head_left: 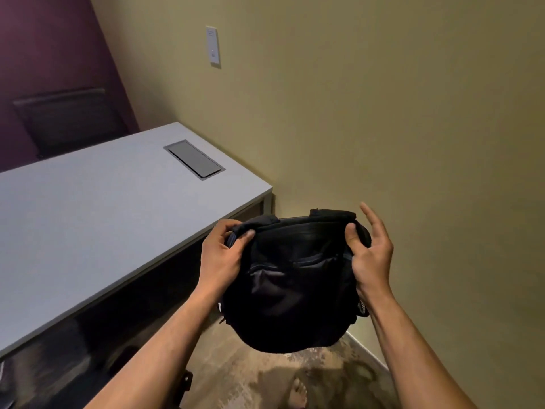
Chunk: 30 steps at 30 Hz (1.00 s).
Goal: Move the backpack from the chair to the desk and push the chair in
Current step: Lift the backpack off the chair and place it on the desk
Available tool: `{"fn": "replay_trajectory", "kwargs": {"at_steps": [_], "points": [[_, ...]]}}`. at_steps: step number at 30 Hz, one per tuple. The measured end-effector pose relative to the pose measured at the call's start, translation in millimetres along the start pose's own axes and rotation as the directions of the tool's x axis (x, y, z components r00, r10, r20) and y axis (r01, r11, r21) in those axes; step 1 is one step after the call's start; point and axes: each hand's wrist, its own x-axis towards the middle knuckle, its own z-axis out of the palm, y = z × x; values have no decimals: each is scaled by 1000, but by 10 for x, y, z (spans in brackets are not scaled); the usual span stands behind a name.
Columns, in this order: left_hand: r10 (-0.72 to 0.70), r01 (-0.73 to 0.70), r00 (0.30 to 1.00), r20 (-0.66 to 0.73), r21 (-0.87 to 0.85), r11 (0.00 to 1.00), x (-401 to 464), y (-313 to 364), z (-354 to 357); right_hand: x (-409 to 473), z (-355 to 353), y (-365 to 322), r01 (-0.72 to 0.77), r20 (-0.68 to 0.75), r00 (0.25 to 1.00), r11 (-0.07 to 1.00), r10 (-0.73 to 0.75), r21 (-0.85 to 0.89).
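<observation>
While the black backpack (290, 278) hangs in mid-air just off the grey desk's (97, 219) near corner, the left hand (221, 256) pinches its top edge — the right hand (370, 258) clamps the other side, fingers splayed.

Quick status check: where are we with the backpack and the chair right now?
Done: the backpack is off the chair, lifted above the floor. In hand: the left hand pinches its top left edge; the right hand holds the top right with thumb on it, fingers spread. It hangs beside the desk, not yet over it. Left: set it on the desktop, then push in the chair, which is not clearly in view.
</observation>
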Motion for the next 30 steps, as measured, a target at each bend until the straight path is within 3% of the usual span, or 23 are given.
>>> {"fn": "replay_trajectory", "kwargs": {"at_steps": [2, 7, 18, 30], "points": [[-10, 10, 996, -93, 6, 1000, 375, -107, 37, 464, 271, 133, -14, 50, 999, 998, 11, 60], [-17, 19, 994, -107, 18, 1000, 576, -91, -70, 630, 481, 143, -27, 45, 999, 985, 20, 169], [105, -61, 952, -288, 158, 986, 1749, 5, -201, 1965, 1438, 174, -3, 236, 970, 967, -59, 254], [210, -158, 931, -298, 189, 969, 3105, -101, -533, 2831, 2464, 114, 117, 173, 969, 945, -176, 307]]}}
